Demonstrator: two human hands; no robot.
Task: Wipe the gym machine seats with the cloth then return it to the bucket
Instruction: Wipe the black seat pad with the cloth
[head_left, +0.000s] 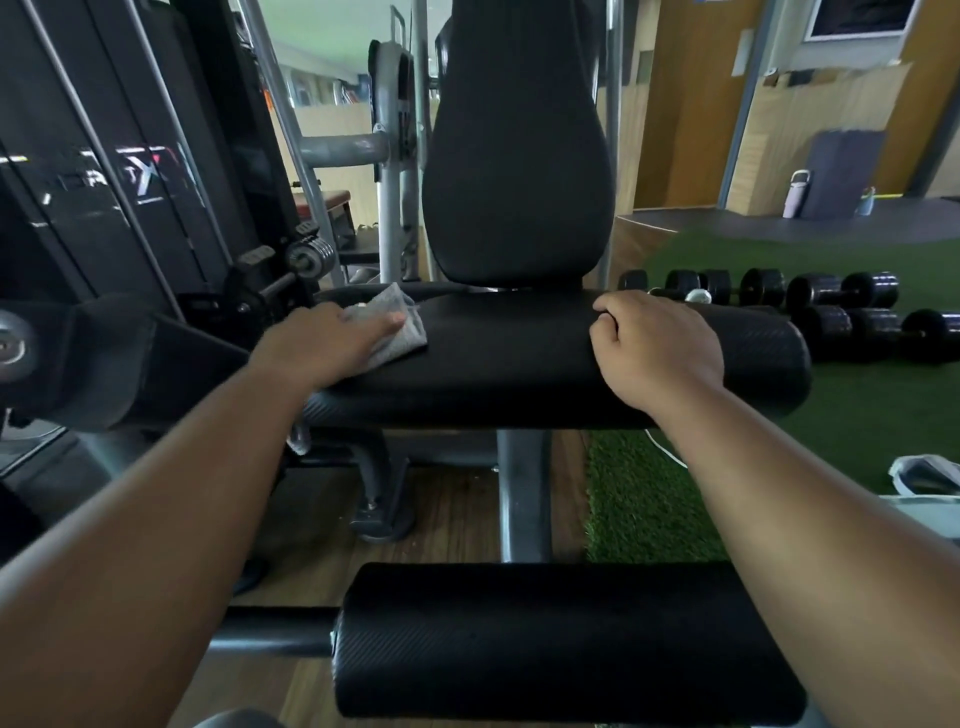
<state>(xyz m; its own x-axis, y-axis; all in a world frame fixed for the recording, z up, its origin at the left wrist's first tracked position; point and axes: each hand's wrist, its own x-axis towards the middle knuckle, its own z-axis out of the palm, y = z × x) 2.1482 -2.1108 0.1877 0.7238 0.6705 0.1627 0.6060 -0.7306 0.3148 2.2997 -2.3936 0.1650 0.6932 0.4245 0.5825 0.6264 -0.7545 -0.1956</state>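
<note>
A black padded gym machine seat stretches across the middle of the view, with its tall black backrest rising behind it. A grey cloth lies on the seat's left part. My left hand presses flat on the cloth with straight fingers. My right hand rests on the seat's right part with fingers curled over the pad's far side. No bucket is plainly visible.
A black roller pad lies close in front, below my arms. The weight stack frame stands at left. Several black dumbbells lie on green turf at right. A white object sits at the right edge.
</note>
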